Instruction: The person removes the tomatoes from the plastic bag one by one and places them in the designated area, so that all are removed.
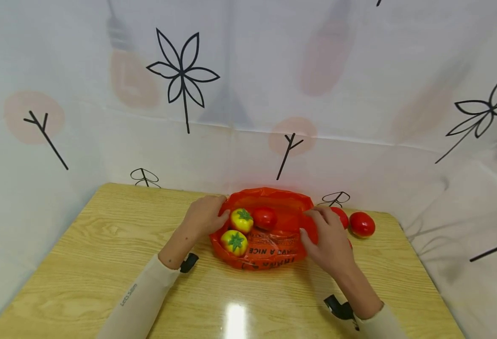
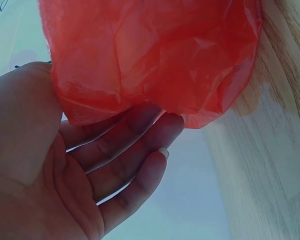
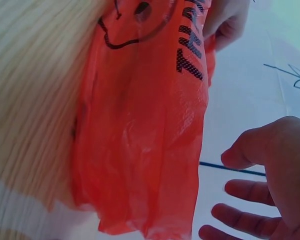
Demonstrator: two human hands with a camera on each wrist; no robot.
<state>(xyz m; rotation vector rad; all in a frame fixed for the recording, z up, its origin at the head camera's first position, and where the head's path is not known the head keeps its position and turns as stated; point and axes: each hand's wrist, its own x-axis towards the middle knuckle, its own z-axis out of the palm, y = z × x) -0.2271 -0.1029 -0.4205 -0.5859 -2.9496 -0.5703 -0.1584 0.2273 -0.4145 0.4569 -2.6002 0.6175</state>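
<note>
A red plastic bag [image 1: 269,194] lies on the table with its mouth open. In it are two yellow fruits with green star-shaped tops [image 1: 235,243] and a smooth red fruit [image 1: 265,218]. My left hand [image 1: 203,216] holds the bag's left rim, the thumb over the edge and the fingers along the outside wall; the fingertips are partly hidden behind the plastic in the left wrist view. At the right rim, my right hand [image 1: 330,238] has its fingers spread and loosely bent. The right wrist view shows these fingers [image 3: 245,220] apart from the bag's side wall.
Right of the bag, a red fruit [image 1: 362,224] sits on the wooden table [image 1: 117,226], with other red ones partly hidden behind my right hand. A white patterned cloth [image 1: 248,155] hangs behind the table's back edge.
</note>
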